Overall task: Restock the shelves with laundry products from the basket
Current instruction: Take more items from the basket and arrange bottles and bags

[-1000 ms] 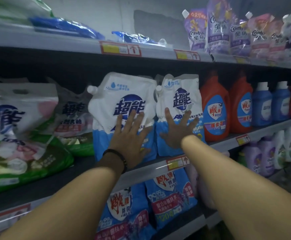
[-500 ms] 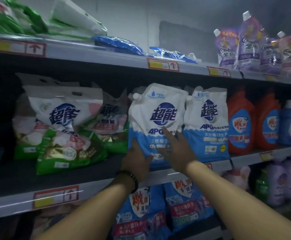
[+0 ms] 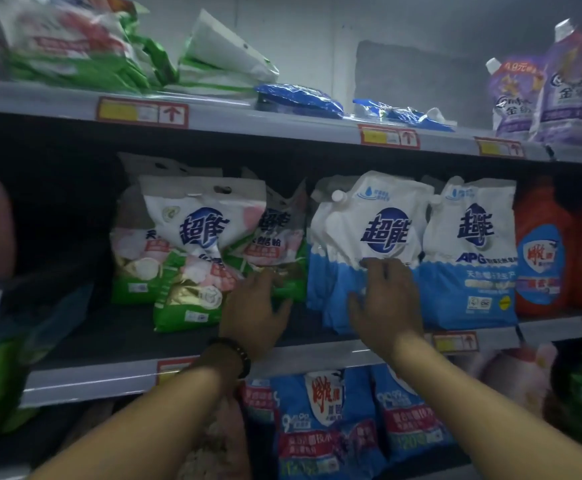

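Note:
A white and blue detergent pouch (image 3: 369,223) with a spout stands on the middle shelf (image 3: 116,379), a second like it (image 3: 469,258) at its right. My right hand (image 3: 385,301) presses on the front of the left pouch, its fingers slightly bent. My left hand (image 3: 255,313), a dark bracelet at the wrist, reaches with spread fingers to that pouch's left edge, beside the green and white powder bags (image 3: 192,258). Neither hand holds anything. No basket is in view.
Orange bottles (image 3: 542,258) stand right of the pouches. The top shelf (image 3: 282,123) carries green bags, flat blue packs (image 3: 300,100) and purple pouches (image 3: 539,95). Blue bags (image 3: 327,427) fill the shelf below. Dark bare shelf lies at left.
Both hands shifted left: the right hand went from the second pouch to the first pouch's front, and the left hand slid to that pouch's left edge. The view panned left.

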